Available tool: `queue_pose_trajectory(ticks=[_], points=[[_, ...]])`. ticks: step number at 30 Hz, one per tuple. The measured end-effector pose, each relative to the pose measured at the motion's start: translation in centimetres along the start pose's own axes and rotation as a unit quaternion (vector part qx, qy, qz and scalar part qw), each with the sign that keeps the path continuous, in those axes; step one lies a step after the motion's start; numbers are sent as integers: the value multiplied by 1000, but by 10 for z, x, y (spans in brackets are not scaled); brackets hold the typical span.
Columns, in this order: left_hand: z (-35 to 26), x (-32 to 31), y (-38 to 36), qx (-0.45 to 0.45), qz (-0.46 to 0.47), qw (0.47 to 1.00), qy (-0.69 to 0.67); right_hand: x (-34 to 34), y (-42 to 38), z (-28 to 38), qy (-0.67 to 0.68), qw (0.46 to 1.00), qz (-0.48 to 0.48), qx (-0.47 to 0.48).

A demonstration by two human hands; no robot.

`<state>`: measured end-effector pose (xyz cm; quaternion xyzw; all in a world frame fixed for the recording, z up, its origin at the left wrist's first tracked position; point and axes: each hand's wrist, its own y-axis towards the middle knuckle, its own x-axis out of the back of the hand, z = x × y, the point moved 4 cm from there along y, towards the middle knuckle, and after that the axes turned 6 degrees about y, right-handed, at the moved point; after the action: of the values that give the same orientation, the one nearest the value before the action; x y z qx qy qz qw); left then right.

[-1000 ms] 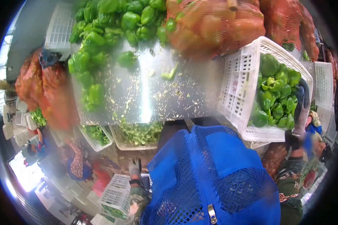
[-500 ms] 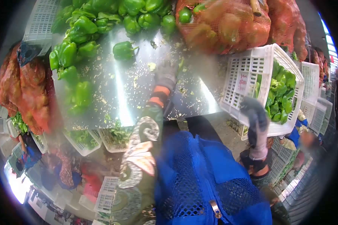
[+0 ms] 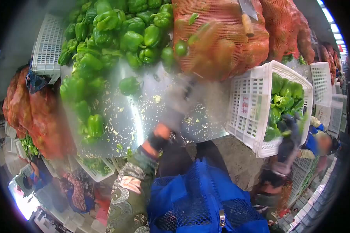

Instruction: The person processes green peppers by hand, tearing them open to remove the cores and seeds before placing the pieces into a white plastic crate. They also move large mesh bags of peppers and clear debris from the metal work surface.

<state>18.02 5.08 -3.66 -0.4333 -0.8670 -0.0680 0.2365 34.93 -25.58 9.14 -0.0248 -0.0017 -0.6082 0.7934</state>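
Smeared by motion, my left hand (image 3: 179, 100) in a grey glove is over the middle of the metal table (image 3: 151, 110), its fingers indistinct. A single green bell pepper (image 3: 129, 86) lies to its left. My right hand (image 3: 291, 134), in a dark glove, is at the near side of a white plastic crate (image 3: 247, 103) full of green bell peppers (image 3: 286, 93). Something green shows right beside its blurred fingers; I cannot tell whether they hold it. Pale seeds and green scraps litter the metal surface.
A large heap of green peppers (image 3: 132, 29) covers the table's far side. Red mesh sacks (image 3: 221, 42) stand at the back right, with a wooden-handled knife (image 3: 247, 24) on one. Another sack (image 3: 39, 112) is at left. A person (image 3: 319, 141) is beyond the crate at right.
My right hand has gone from the crate's near wall outward to its opening by the peppers. My left hand stays over the table, now more blurred. The view has shifted.
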Motion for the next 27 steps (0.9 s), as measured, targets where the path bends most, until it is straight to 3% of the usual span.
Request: queue_pose_trajectory(ticks=[1,2,3,5,6,8,9,11,13,14,15,17,18,19,21,23,25,26,27], points=[[30,13,25,-9,-140,976,167,28,6,16,-124,991,-21,33],[54,21,54,41,-111,954,275,46,13,30,-319,946,16,54],[74,24,80,91,-79,918,378,77,12,30,-352,933,12,74],[104,10,124,101,32,900,422,118,17,21,-414,902,15,117],[116,1,141,71,75,899,425,96,8,22,-359,928,-11,97],[133,-12,165,102,89,902,411,48,-21,21,-249,965,-60,60],[136,-16,173,118,94,903,403,42,-31,11,-233,971,-19,47],[149,-24,164,120,55,918,374,6,-53,-6,-201,978,-56,13],[138,-21,124,132,39,934,329,-36,-67,-10,-87,995,39,-17],[142,-24,103,152,69,916,364,-51,-70,-18,-43,995,70,-57],[153,-26,82,123,46,938,321,-64,-72,-29,1,990,101,-97],[189,-24,57,131,-36,968,211,-92,-73,-62,80,965,177,-176],[191,-19,45,222,-42,974,-29,-108,-72,-78,112,954,204,-189],[190,-18,30,295,-43,917,-266,-125,-72,-96,146,941,229,-204],[112,1,-11,201,-36,907,-368,-161,-66,-134,84,941,262,-196],[38,12,-57,178,20,917,-357,-198,-76,-100,123,922,322,-178],[-8,11,-89,210,-7,919,-332,-208,-83,-102,95,915,384,-86],[-10,14,-101,237,4,928,-288,-208,-86,-99,171,891,400,-127],[-21,28,-108,141,-40,981,-123,-205,-90,-95,221,875,400,-159]])
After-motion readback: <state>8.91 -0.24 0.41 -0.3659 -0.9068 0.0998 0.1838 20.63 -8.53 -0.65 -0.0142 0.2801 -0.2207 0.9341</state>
